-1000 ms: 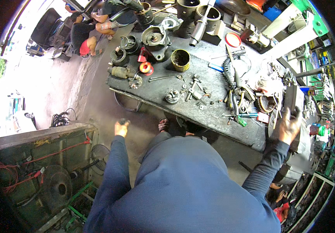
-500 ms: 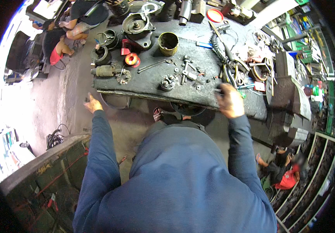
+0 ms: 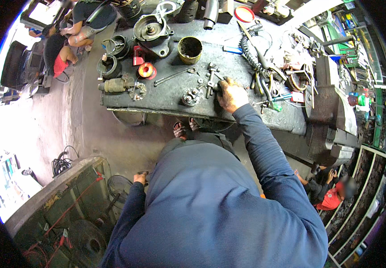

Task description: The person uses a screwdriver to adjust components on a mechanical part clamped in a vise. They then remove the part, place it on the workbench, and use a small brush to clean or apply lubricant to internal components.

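Note:
My right hand (image 3: 233, 94) reaches over the front of the workbench, fingers bent together on something I cannot make out. It covers the spot beside a metal T-shaped part (image 3: 212, 80). Just left of that lies a round metal piece with several rollers or gears (image 3: 192, 97). My left hand (image 3: 140, 177) hangs low at my left side, away from the bench, its fingers loosely bent with nothing visible in them. A long thin metal rod (image 3: 170, 77) lies further left on the bench.
The bench's left side holds a starter-like motor (image 3: 113, 85), a red-and-orange spool (image 3: 146, 70), a large round housing (image 3: 150, 28) and a grimy can (image 3: 189, 50). Pliers and hoses (image 3: 264, 80) lie right, beside a heavy vise (image 3: 331, 107). Other people sit at left and right.
My right hand has moved left along the bench to the T-shaped part and come down there. My left hand has dropped from beside the bench corner back to my side.

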Motion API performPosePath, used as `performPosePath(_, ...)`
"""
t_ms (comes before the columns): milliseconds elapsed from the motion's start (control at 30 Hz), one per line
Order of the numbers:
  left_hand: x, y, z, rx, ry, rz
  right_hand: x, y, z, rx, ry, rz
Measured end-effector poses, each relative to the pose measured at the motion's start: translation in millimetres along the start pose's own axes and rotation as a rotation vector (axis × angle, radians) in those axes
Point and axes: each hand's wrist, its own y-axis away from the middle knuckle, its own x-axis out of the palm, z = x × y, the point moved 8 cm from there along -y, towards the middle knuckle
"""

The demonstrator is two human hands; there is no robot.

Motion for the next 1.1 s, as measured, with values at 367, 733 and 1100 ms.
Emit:
performPosePath(367, -18, -8, -62, 0.088, 0.582, -0.232, -47, -28, -32, 0.231, -0.264, -0.045)
performPosePath(733, -12, 20, -75, 0.001, 0.307, -0.202, -68, -3, -76, 0.121, -0.076, -0.36)
performPosePath(1100, 1, 4, -59, -0.02, 0.175, -0.089, -11, 94, -45, 0.306, -0.155, -0.065)
